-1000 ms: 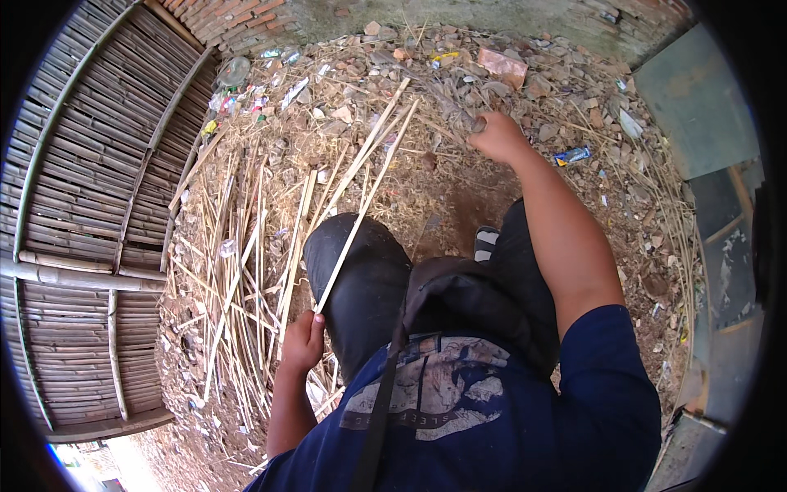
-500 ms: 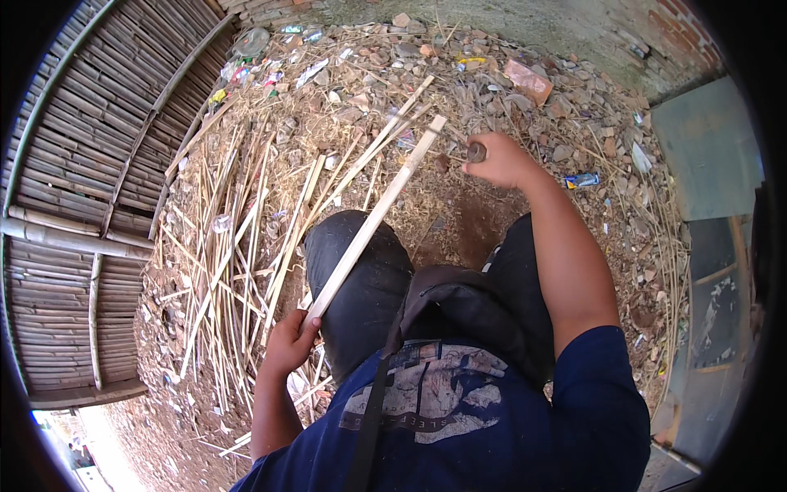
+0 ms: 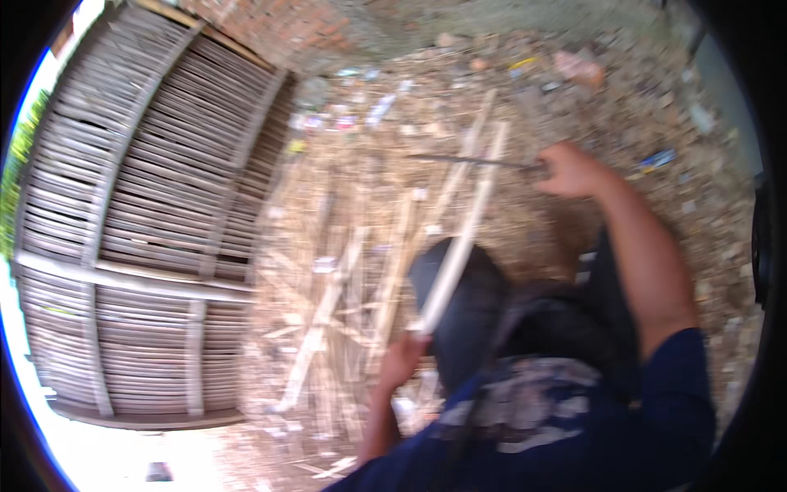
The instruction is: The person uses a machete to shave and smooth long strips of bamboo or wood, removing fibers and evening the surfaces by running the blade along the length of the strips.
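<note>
My left hand [image 3: 402,362] is closed around the lower end of a long, pale bamboo strip [image 3: 461,250]. The strip slants up and away to the right, passing over my dark-trousered left knee [image 3: 484,303]. In my right hand [image 3: 570,170] is the handle of a long, thin-bladed knife [image 3: 459,159], its blade pointing left. That blade crosses the strip near its far end; whether the two touch I cannot tell. The picture is smeared by motion, so fine detail is lost.
Several split bamboo strips [image 3: 324,320] lie in a loose pile on the ground left of my knee. A slatted bamboo panel [image 3: 164,180] stands at the left. Rubble and litter cover the ground, with a reddish brick piece [image 3: 579,69] near the far wall [image 3: 393,29].
My view has swung left, shifting the scene rightward. The knife now shows lengthwise across the strip; before, its handle was seen nearly end-on. Both hands keep their hold.
</note>
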`<move>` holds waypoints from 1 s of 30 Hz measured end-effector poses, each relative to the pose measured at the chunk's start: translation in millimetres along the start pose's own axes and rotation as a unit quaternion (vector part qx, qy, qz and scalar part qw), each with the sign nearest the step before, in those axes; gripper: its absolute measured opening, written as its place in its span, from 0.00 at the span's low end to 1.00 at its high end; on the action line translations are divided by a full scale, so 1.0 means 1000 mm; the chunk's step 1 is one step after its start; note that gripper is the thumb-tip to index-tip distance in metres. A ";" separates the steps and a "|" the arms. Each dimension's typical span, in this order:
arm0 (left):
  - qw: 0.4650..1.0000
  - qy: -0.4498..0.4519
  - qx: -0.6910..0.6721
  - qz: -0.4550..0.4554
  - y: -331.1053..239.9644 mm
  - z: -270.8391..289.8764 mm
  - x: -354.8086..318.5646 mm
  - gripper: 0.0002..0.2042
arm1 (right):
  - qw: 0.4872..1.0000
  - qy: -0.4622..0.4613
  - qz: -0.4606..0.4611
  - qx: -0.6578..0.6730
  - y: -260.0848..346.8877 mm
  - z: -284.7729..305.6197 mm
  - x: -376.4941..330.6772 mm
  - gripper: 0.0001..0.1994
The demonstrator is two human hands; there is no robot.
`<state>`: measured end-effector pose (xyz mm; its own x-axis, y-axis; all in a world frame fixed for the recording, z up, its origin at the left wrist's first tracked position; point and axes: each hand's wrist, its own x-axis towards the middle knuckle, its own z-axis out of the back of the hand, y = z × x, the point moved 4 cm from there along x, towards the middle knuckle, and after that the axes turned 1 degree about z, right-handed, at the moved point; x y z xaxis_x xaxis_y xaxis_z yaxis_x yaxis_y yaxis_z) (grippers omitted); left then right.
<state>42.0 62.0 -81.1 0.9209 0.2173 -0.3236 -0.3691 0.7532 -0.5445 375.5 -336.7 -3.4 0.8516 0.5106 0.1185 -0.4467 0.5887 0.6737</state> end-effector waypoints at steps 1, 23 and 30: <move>0.996 0.047 0.073 0.032 -0.018 0.004 0.015 0.21 | 0.998 0.025 -0.055 -0.025 0.016 0.013 -0.012 0.18; 0.997 0.028 -0.075 0.015 -0.056 0.017 0.013 0.21 | 0.992 0.047 -0.071 -0.089 0.008 0.013 -0.018 0.24; 0.935 0.210 -0.241 0.154 -0.047 0.027 0.006 0.20 | 0.990 0.089 -0.071 -0.083 0.018 0.008 -0.006 0.20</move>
<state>67.7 44.3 -36.7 0.6686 0.0392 -0.7425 -0.7154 0.3062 -0.6280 364.4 -333.7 14.0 0.8544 0.5080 -0.1090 -0.3767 0.7503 0.5433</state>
